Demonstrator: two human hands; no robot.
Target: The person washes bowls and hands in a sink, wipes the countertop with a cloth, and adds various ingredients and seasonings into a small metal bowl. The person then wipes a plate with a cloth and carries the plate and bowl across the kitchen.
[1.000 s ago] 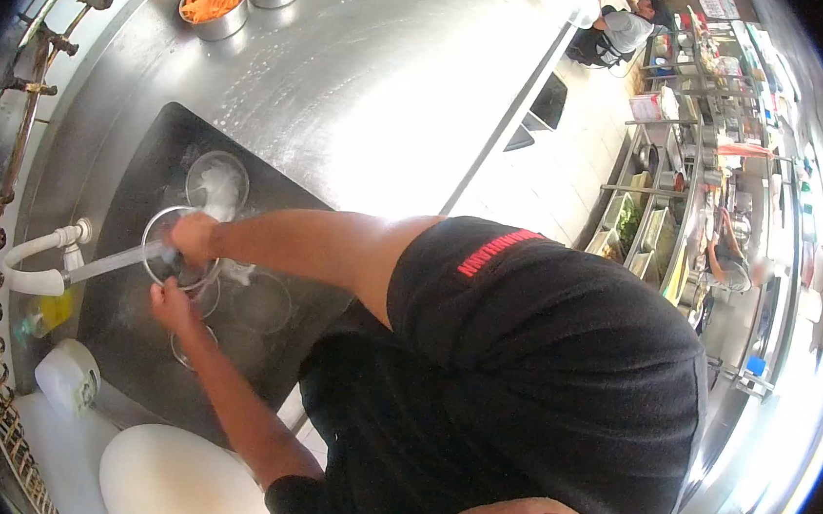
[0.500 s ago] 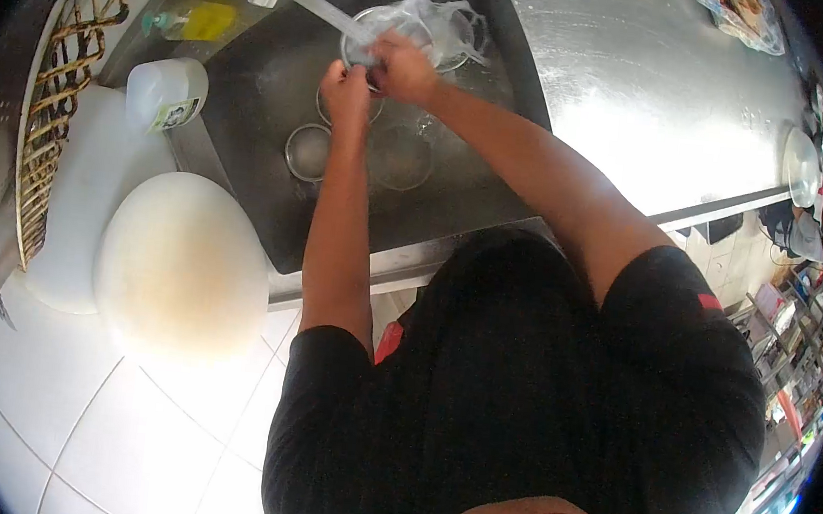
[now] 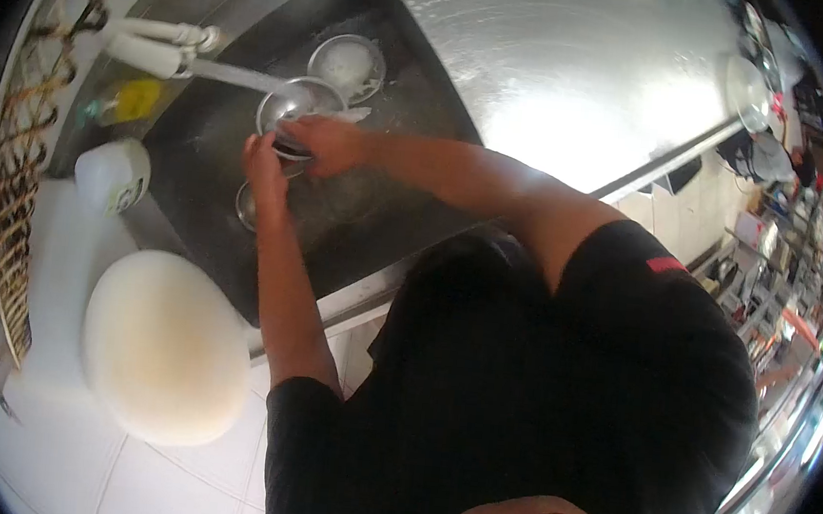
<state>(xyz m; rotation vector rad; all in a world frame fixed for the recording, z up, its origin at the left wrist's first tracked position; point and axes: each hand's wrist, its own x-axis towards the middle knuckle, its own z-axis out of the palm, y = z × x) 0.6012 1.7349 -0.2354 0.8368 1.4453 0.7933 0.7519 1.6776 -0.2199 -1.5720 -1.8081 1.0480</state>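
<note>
Water from the white faucet (image 3: pixel 160 51) runs into a round metal bowl (image 3: pixel 293 100) above the dark sink (image 3: pixel 393 20). My left hand (image 3: pixel 265 168) grips the bowl's near rim, fingers closed on it. At the bowl's right side is my right hand (image 3: pixel 328 145), its fingers curled at the rim and partly inside; what they hold, if anything, is hidden. A second round bowl with whitish suds (image 3: pixel 348 67) lies in the sink behind the held one. Part of another round container (image 3: pixel 247 205) shows in the sink beside my left wrist.
A white jug (image 3: pixel 112 175) and a yellow soap bottle (image 3: pixel 134 101) stand left of the sink. Nearer is a large white rounded object (image 3: pixel 169 348). The steel counter (image 3: pixel 547 53) extends right. A person (image 3: pixel 765 156) is at the far right.
The view has swung and shifted. The held bowl is now tilted with its inside showing under the water, and my right hand has moved from inside it toward its right rim.
</note>
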